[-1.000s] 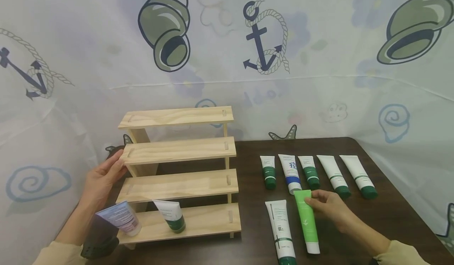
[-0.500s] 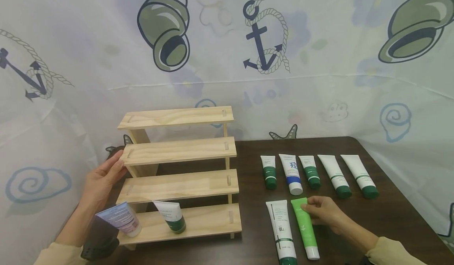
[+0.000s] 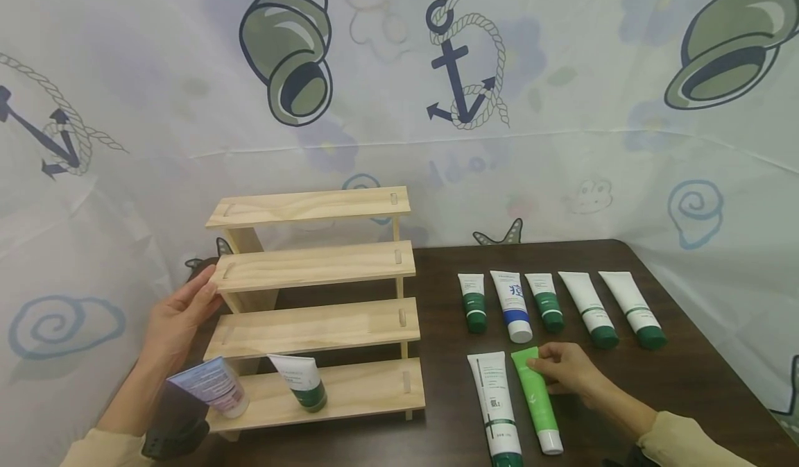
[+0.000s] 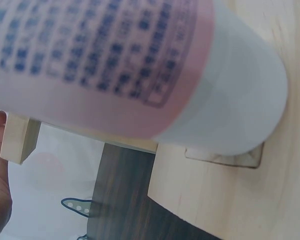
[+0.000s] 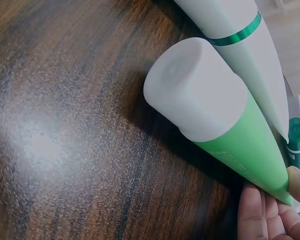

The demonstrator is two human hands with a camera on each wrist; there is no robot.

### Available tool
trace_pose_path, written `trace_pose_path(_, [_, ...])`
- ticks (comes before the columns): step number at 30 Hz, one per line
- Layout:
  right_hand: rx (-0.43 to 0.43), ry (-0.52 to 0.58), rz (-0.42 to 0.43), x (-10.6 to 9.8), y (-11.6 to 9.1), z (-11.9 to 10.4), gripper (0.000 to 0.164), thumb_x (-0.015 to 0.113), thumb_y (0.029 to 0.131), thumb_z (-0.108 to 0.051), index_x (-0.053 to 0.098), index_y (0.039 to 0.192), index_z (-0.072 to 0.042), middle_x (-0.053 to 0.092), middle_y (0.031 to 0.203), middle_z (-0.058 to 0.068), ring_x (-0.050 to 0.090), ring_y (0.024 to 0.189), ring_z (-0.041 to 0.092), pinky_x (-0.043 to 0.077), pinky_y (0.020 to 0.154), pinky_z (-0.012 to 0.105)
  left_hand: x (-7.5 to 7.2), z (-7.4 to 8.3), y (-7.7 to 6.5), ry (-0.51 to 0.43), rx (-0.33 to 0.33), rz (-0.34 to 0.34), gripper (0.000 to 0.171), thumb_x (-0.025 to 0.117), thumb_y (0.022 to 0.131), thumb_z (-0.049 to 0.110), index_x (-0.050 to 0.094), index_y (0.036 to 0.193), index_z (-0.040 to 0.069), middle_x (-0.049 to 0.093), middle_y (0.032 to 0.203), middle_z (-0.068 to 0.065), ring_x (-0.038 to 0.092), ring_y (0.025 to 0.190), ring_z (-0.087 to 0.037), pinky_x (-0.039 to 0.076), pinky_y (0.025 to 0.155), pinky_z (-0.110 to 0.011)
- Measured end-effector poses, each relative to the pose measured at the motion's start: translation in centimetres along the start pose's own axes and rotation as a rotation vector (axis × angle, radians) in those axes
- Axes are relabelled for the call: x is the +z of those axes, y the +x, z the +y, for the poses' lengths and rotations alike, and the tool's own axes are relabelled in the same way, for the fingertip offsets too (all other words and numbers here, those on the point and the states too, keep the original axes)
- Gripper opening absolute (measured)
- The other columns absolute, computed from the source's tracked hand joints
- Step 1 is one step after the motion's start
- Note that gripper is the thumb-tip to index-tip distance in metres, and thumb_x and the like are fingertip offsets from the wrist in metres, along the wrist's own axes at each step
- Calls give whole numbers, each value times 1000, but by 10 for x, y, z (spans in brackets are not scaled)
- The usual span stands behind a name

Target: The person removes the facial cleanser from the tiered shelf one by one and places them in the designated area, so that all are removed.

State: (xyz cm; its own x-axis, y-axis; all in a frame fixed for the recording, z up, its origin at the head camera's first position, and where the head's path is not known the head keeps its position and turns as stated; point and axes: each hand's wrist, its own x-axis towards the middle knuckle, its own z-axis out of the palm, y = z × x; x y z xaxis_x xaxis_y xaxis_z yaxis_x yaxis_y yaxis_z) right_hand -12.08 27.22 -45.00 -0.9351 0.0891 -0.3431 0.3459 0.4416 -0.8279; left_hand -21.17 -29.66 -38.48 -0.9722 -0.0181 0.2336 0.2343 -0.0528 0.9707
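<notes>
My left hand [image 3: 181,314] holds the left end of the second board from the top of a four-tier wooden display rack [image 3: 312,325]. My right hand [image 3: 571,370] pinches the flat crimped end of a green squeeze tube [image 3: 538,401], thumb on top and fingers beneath. The tube's white cap [image 5: 200,95] points toward the near side, close over the dark table. Just left of it lies a long white tube [image 3: 495,404] with a green cap. A pink-and-blue tube [image 3: 215,386] and a white-and-green tube [image 3: 302,381] stand on their caps on the lowest board.
Behind the right hand, several tubes lie in a row on the dark table [image 3: 437,300], among them a white one with a blue band [image 3: 512,306] and a white one with a green cap [image 3: 633,311]. A printed cloth [image 3: 387,155] hangs behind the table.
My right hand has brought the green tube slightly nearer and down beside the long white tube; in the last half second it barely moves. The left hand stays on the rack.
</notes>
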Motion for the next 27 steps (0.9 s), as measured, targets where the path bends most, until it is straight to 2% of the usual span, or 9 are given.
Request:
trace_pose_path(10, [5,-40,16,-1,0,0,28,65,87,-14,56,101,9,59,82,9,60,67,15,58,58,34,0,1,0,6,-2,1,50,59,93,14,43,140,6,57,125,18,61,97,8,48,81,-8])
trace_pose_path(18, [2,-75,-8,-3,-3,-4,24,66,86,-14,53,96,4,54,77,6,55,65,15,58,55,33,0,0,-1,6,3,-5,50,59,93,15,44,140,7,57,127,16,61,98,9,47,82,-8])
trace_pose_path(27, [7,-85,-6,-4,-3,-4,27,66,86,-14,52,98,5,55,80,8,56,64,17,58,55,33,1,0,-1,18,-10,3,52,60,92,16,42,140,6,55,130,14,61,97,9,47,82,-8])
